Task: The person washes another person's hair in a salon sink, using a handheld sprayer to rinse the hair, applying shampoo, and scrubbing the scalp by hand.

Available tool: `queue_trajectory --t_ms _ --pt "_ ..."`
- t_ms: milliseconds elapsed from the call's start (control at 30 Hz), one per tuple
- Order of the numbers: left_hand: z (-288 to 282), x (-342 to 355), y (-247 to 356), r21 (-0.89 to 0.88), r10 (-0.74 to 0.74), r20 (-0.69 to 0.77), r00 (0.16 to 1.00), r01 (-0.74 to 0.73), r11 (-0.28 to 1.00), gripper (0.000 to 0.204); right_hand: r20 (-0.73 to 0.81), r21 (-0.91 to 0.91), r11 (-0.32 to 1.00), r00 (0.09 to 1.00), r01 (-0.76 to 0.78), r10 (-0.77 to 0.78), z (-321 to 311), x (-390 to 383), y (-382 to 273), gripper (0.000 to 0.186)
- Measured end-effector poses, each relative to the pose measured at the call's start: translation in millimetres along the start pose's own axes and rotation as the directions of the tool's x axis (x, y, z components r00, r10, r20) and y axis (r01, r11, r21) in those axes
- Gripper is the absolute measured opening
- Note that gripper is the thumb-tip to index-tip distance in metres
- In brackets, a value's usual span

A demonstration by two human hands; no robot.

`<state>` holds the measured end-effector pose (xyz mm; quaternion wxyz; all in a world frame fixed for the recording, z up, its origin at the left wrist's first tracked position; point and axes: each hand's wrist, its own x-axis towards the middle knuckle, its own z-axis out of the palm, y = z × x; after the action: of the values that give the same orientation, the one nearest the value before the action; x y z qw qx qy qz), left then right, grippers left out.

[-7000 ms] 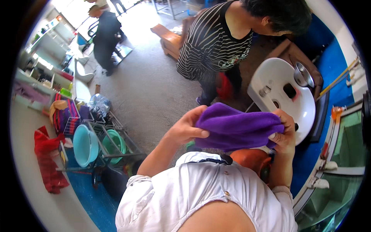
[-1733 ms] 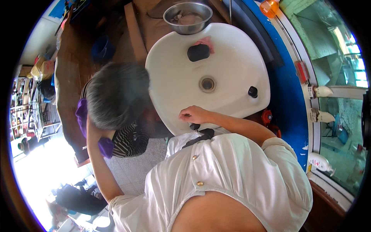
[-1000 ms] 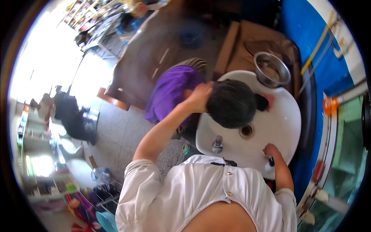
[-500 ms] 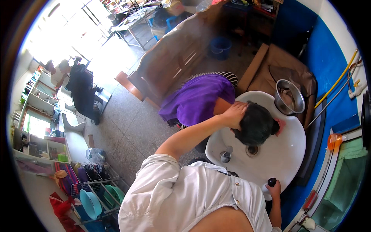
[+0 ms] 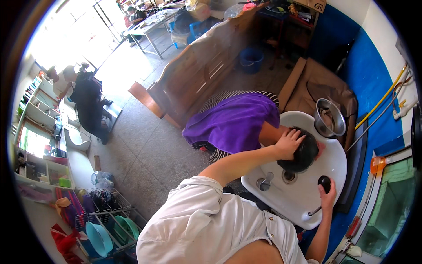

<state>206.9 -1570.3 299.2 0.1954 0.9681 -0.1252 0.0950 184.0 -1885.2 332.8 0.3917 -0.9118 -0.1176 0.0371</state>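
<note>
A person with a purple towel (image 5: 237, 121) over the shoulders bends over a white wash basin (image 5: 281, 193). My left hand (image 5: 288, 144) lies on the side of the person's dark-haired head (image 5: 303, 152), fingers spread apart in the hair. On the basin's right side my right hand (image 5: 327, 192) is closed around a black shower head (image 5: 324, 182). A hose (image 5: 314, 211) runs from below that hand to the basin's near rim. A chrome tap (image 5: 264, 181) stands near the basin's left edge, left of the drain (image 5: 289, 177). Whether water is flowing cannot be seen.
Behind the basin a metal bowl (image 5: 329, 118) sits beside a brown padded seat (image 5: 323, 83). A wooden partition (image 5: 193, 70) stands at the far left of the person. Yellow pipe (image 5: 381, 97) runs along the blue wall. Lower left holds a rack (image 5: 116, 220) with teal basins (image 5: 99, 238).
My right hand has lifted the shower head from the basin's near edge, farther away and to the right. My left hand, still on the head, has shifted right and nearer with it.
</note>
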Motion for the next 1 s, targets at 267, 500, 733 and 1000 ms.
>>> queue_trajectory --t_ms 267,500,733,1000 --pt "1.9 1.9 24.9 -0.169 -0.1 -0.048 0.994 0.09 0.981 0.073 0.113 0.036 0.902 0.895 0.43 -0.431 -22.1 71.6 -151.6 0.05" --pt "-12.0 24.4 38.8 -0.391 -0.224 0.196 0.955 0.286 0.875 0.058 0.34 0.002 0.855 0.804 0.519 -0.488 15.1 131.6 -148.8 0.05" --pt "-12.2 29.7 42.2 -0.775 -0.343 -0.081 0.936 0.157 0.612 0.082 0.339 -0.219 0.747 0.767 0.627 -0.545 39.3 150.9 -114.3 0.026" --pt "8.7 56.9 40.2 -0.609 -0.517 -0.29 0.805 0.261 0.749 0.029 -0.103 -0.196 0.58 0.572 0.791 -0.814 56.5 126.4 -109.6 0.015"
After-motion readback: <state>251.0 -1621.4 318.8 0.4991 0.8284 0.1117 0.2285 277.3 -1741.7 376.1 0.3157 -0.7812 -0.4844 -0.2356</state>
